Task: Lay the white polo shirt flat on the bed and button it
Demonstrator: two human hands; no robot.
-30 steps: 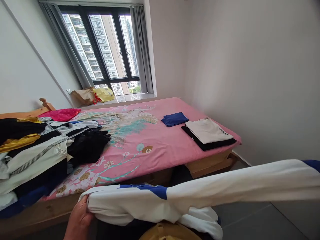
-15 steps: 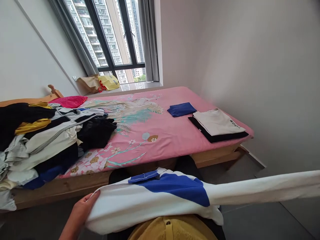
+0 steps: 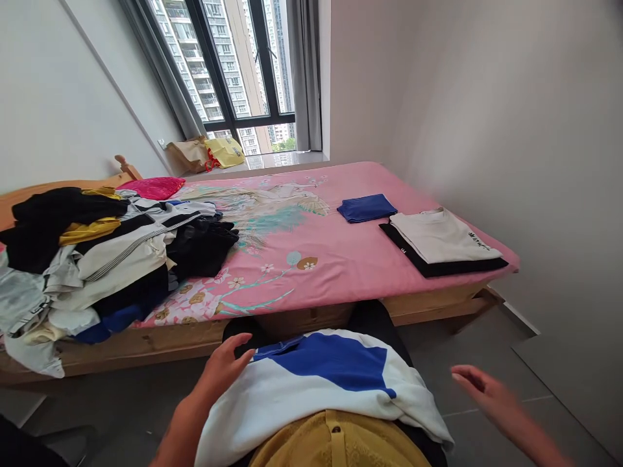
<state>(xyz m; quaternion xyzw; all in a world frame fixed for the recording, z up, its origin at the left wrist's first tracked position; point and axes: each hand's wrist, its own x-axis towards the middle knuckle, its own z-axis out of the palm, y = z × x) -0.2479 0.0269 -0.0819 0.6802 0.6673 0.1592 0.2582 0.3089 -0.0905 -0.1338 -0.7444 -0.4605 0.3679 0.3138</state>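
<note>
At the left of the bed, before a wooden headboard (image 3: 10, 202), lay a loose heap of clothes (image 3: 126, 272), with black, mustard, white and blue pieces jumbled together. A crimson pillow (image 3: 158, 188) rested behind it; farther back, a brown paper bag (image 3: 187, 155) stood beside a yellow bag (image 3: 226, 152) near the window. Nearer the viewer, the wearer's left hand (image 3: 224, 363) was partly open, thumb and fingers apart, gripping nothing, at the left edge of a white-and-blue garment (image 3: 335, 363); whether the fingertips touched the cloth could not be told. The garment lay across the seated person's lap, in front of a mustard top (image 3: 302, 447). Beyond the knees spread a pink floral bedsheet (image 3: 311, 285). Toward its right end sat a folded blue garment (image 3: 367, 208), then a folded cream shirt (image 3: 442, 237) on top of a folded black garment (image 3: 467, 267). At far right, the right hand (image 3: 481, 389) hung above the grey floor (image 3: 467, 350), apart from the cloth, its fingers loosely curved and holding nothing.
</note>
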